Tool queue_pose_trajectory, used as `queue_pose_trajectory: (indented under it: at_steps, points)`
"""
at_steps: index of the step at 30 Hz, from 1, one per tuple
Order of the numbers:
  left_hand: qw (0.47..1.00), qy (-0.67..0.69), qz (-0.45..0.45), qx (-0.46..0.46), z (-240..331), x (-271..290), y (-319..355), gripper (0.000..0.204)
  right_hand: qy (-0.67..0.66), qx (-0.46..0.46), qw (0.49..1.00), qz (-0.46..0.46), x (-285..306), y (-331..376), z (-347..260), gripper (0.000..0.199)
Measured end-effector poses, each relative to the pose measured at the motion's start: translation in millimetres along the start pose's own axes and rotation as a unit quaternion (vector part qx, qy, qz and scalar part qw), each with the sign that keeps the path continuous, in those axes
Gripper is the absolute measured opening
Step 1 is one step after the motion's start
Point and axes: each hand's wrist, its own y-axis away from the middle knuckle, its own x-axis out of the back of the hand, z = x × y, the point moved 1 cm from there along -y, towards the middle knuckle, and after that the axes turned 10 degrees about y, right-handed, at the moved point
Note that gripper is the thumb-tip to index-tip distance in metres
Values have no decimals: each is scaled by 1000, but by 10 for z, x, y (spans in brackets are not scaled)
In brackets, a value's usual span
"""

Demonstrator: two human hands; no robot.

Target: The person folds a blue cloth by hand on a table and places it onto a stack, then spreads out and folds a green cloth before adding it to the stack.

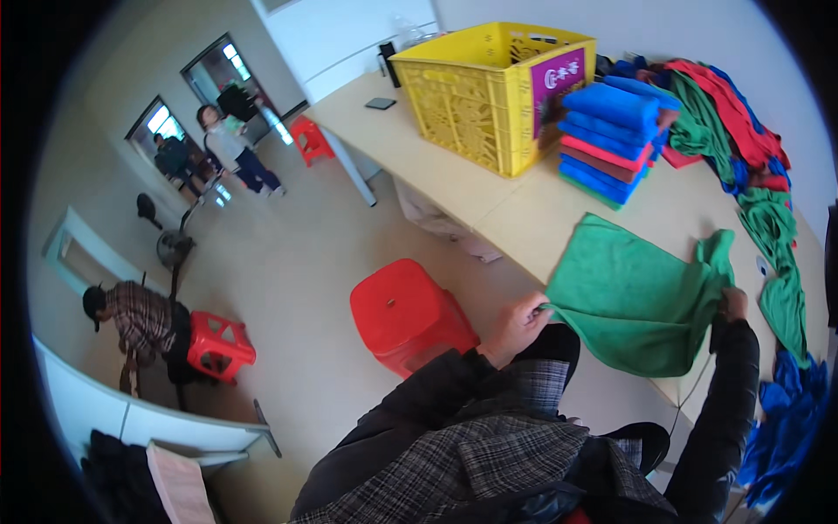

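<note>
A green towel (633,297) lies partly on the table and sags over its near edge. My left hand (524,321) pinches its near left corner. At its right side, my right hand (733,304) grips the bunched edge, the fingertips partly hidden by cloth. The far left part of the cloth rests flat, while the far right corner stands up in a fold. Beyond it rises a stack of folded towels (608,144), mostly blue with red, brown and green layers.
A yellow plastic crate (463,113) stands behind the stack. Loose towels (724,122) heap along the wall and trail down the right side. A dark flat phone-like object (381,103) lies near the far edge. A red stool (406,310) is left of my knees; several people are farther off.
</note>
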Motion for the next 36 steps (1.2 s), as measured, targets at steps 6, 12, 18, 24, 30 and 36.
queue_pose_trajectory:
  at_steps: [6, 12, 18, 24, 30, 36]
  points:
    - [996, -10, -48, -68, 178, -48, -312, 12, -242, -162, 956, 42, 795, 168, 1079, 28]
    - [983, -61, -25, -169, 605, -218, -1352, 12, -605, -277, 729, 162, 1804, 217, 1329, 20]
    - [946, 309, -9, -93, 766, -378, -1744, 16, -484, -266, 819, 159, 3071, 1370, 1338, 19]
    - [992, 120, -39, -11, 421, 64, -844, 13, -293, -230, 918, 135, 2512, 2285, 383, 15]
    - [990, 89, -89, 65, -1, 266, -301, 10, -429, -429, 768, 205, 2012, 3132, -325, 21]
    - [989, 90, -102, 60, 83, 235, -369, 12, -355, -418, 795, 259, 2154, 3245, -624, 23]
